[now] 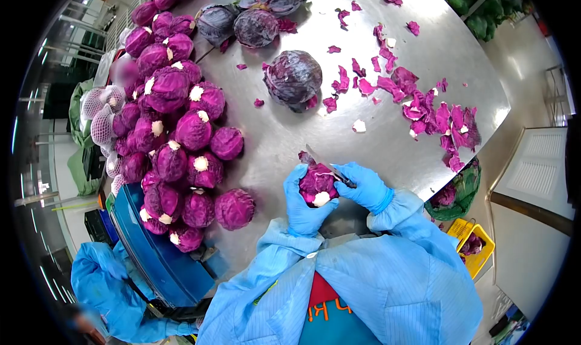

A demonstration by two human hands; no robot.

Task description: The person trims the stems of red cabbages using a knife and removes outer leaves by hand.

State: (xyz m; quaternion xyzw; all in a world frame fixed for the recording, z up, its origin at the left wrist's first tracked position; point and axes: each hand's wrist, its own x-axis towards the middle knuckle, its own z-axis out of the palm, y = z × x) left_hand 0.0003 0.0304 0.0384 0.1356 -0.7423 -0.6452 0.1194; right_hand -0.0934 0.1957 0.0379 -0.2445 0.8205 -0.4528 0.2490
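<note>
Purple cabbage (316,185) in the left hand (302,211), knife (330,168) in the right hand (365,188).
The left fingers curl around the cabbage's side, with its white stem end (321,198) showing near the palm; the right fingers are closed on the knife's dark handle, its blade slanting past the cabbage's upper right, though whether the edge touches the leaves is hard to tell. Farther out beyond the left fingertips, a larger dark cabbage (295,79) sits on the metal table (272,136); left of those fingers, trimmed cabbages (193,131) lie heaped, one lone cabbage (235,209) nearest. A white scrap (359,126) lies ahead of the right fingers, and torn purple leaves (445,120) are scattered beyond them to the right.
</note>
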